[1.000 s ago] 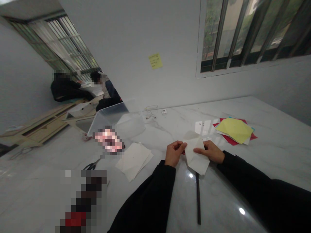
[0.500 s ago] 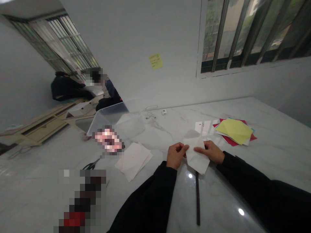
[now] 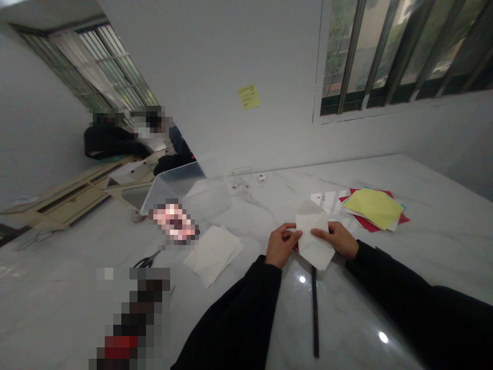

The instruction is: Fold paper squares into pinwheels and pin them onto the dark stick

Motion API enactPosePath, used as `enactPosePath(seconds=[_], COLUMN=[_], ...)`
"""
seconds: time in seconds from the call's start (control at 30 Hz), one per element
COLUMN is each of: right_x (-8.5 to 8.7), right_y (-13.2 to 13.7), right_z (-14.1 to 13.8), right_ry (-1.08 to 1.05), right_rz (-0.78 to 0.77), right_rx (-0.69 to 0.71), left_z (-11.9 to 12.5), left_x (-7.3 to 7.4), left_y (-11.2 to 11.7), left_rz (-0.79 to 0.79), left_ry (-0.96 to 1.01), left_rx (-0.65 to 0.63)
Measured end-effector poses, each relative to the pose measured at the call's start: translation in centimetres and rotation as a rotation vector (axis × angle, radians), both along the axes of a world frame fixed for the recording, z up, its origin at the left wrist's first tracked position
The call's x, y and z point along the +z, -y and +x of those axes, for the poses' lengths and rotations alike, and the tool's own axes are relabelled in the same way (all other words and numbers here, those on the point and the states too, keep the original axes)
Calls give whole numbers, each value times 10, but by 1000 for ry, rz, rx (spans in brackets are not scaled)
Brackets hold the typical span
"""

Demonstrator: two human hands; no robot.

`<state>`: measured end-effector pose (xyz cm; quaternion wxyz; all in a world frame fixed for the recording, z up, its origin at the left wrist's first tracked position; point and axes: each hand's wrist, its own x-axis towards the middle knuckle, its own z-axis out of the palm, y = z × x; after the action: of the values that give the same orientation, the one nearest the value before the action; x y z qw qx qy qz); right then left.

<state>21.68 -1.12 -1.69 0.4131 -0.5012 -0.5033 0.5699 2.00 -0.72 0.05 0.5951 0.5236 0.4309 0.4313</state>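
A creased sheet of white paper (image 3: pixel 314 241) is held up over the table between both hands. My left hand (image 3: pixel 282 245) pinches its left edge between thumb and fingers. On the opposite edge, my right hand (image 3: pixel 339 239) grips the sheet, its thumb lying across the front and its fingers behind, mostly hidden. Below the paper a thin dark strip (image 3: pixel 315 318) lies on the table, its upper end covered by the sheet. Left of my left hand rests a small pile of white paper sheets (image 3: pixel 213 254).
At the right lies a stack of coloured paper (image 3: pixel 373 208), yellow on top. Scissors (image 3: pixel 145 260) and a clear plastic bin (image 3: pixel 192 190) stand to the left on the marble-patterned table (image 3: pixel 358 318). A yellow note (image 3: pixel 249 96) sticks to the wall. People (image 3: pixel 111 141) sit in the background.
The paper has tilted slightly in my hands, and its lower edge sits a little higher. Both hands keep their hold. The view has shifted slightly.
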Motion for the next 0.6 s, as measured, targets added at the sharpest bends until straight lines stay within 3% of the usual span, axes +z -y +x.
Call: enactPosePath(seconds=[0.13, 0.23, 0.4, 0.6], right_x=[-6, -11, -12, -8], right_y=[-4, -7, -6, -1], right_z=[1, 0, -2, -5], right_ry=[-107, -176, -148, -86], right_rz=[-42, -38, -14, 32], right_rx=[-169, -260, -263, -210], left_z=[-3, -5, -1, 0], left_x=[2, 2, -1, -2], left_y=[-1, 2, 10, 12], left_rz=[103, 283, 517, 588], left_ry=[-46, -175, -301, -322], left_rx=[38, -3, -143, -78])
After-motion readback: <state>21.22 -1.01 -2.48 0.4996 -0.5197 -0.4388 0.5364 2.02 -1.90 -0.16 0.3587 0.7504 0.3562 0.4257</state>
